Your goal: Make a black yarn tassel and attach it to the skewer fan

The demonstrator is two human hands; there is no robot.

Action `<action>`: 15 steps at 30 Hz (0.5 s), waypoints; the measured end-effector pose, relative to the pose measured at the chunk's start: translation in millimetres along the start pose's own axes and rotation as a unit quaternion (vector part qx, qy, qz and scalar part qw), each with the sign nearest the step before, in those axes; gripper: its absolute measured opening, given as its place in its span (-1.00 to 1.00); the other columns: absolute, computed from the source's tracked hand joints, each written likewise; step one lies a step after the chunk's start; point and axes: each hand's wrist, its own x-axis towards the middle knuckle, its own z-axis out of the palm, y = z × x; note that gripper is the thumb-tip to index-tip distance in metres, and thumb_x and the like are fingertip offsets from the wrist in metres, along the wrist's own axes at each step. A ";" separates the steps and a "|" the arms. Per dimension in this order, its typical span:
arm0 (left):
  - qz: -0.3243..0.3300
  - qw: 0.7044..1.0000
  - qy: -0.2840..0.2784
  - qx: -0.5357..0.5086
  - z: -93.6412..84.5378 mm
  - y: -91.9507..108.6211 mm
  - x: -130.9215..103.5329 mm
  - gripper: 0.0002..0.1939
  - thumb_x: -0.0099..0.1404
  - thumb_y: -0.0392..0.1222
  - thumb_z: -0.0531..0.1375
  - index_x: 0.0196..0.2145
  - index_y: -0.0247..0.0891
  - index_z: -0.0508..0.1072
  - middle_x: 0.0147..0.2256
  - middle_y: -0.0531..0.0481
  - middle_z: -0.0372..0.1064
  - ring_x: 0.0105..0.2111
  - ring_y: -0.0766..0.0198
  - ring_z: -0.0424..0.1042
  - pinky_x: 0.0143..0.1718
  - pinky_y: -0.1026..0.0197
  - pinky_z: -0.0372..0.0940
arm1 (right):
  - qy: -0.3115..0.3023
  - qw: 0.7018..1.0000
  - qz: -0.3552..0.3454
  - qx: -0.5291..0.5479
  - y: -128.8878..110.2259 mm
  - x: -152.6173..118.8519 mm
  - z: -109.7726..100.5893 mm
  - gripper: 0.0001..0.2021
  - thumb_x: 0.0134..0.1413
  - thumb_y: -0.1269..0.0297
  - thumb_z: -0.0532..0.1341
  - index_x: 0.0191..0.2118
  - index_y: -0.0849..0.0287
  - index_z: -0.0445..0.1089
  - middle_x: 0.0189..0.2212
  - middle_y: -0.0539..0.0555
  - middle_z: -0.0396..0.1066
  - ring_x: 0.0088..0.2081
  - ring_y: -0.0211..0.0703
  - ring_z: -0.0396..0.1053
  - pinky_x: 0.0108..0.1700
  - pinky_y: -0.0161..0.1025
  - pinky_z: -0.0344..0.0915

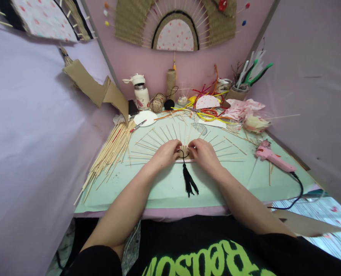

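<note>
A fan frame of thin wooden sticks [165, 132] spreads out on the green table cover, with a small brown cardboard piece [184, 152] at its centre. My left hand [168, 152] pinches the left side of that piece, fingers closed. On its right side my right hand [201, 152] has its fingers closed as well. A black cord loops over the cardboard between both hands, and a black tassel [189, 180] hangs from it toward me, lying on the cover. My fingertips partly hide the cardboard's edges.
Loose sticks [109, 155] are piled at the left. A pink glue gun [275, 159] with its cable lies at the right. Along the back stand a white bottle [141, 96], twine [158, 102], coloured pipe cleaners [209, 114] and a jar of tools [238, 92].
</note>
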 end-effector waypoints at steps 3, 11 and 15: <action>0.027 0.999 0.001 0.028 -2.9 -1.3 0.2 -0.82 0.17 -0.36 0.12 -0.27 -0.25 0.46 -0.28 -0.06 0.40 -0.24 0.19 0.38 -0.20 0.18 0.27 | 0.003 1.000 -0.022 0.000 1.0 -11.1 -5.3 -0.87 0.19 0.40 0.13 -0.30 0.20 0.44 -0.33 0.12 0.43 -0.26 -0.08 0.33 -0.18 -0.22 0.16; 0.110 0.993 -0.040 0.029 -6.4 -0.6 -1.4 -0.76 0.18 -0.42 0.07 -0.37 -0.26 0.54 -0.32 -0.06 0.44 -0.24 0.21 0.39 -0.16 0.20 0.25 | -0.037 0.997 -0.058 -0.027 -1.7 -34.1 -3.9 -0.80 0.20 0.45 0.10 -0.20 0.13 0.47 -0.21 0.11 0.46 -0.14 -0.03 0.33 -0.15 -0.19 0.12; 0.115 0.992 -0.053 0.025 -5.9 -3.0 -1.5 -0.70 0.13 -0.47 0.04 -0.39 -0.23 0.55 -0.32 -0.03 0.47 -0.26 0.23 0.40 -0.15 0.21 0.26 | -0.045 0.997 -0.052 -0.039 -6.0 -23.9 -3.7 -0.80 0.21 0.44 0.10 -0.18 0.12 0.47 -0.21 0.10 0.47 -0.13 -0.04 0.33 -0.16 -0.19 0.10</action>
